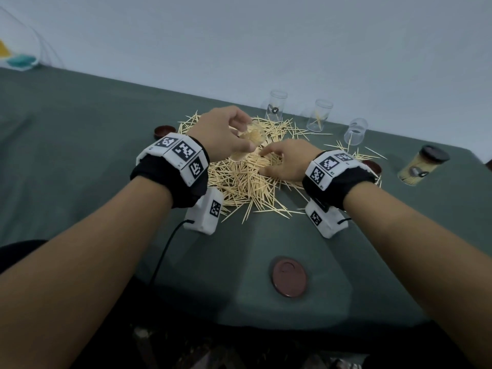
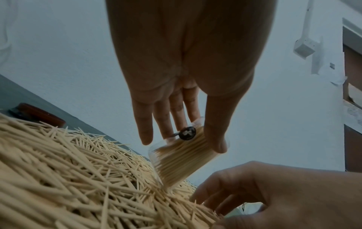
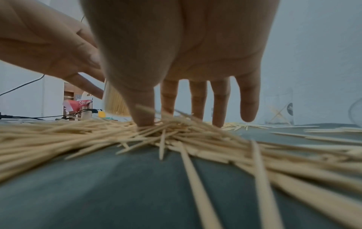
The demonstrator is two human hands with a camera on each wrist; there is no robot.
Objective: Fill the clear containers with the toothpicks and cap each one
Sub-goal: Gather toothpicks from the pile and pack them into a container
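My left hand [image 1: 246, 139] grips a clear container [image 1: 250, 138], tilted and packed with toothpicks, just above the loose toothpick pile [image 1: 239, 179] on the green table. The left wrist view shows that container [image 2: 182, 159] held between thumb and fingers, uncapped. To its right, my right hand [image 1: 263, 162] reaches down into the pile. In the right wrist view its thumb [image 3: 145, 119] and fingers pinch a bunched clump of toothpicks [image 3: 170, 128]. Three clear containers [image 1: 277, 105] [image 1: 319, 114] [image 1: 355, 131] stand behind the pile, one holding a few toothpicks. Brown caps lie on the table [image 1: 164, 131] [image 1: 288, 275] [image 1: 372, 166].
A capped container full of toothpicks [image 1: 423, 166] stands at the right. The green table [image 1: 80, 155] ends near a pale wall behind the containers. A black cable [image 1: 165, 251] runs from my left wrist unit towards me.
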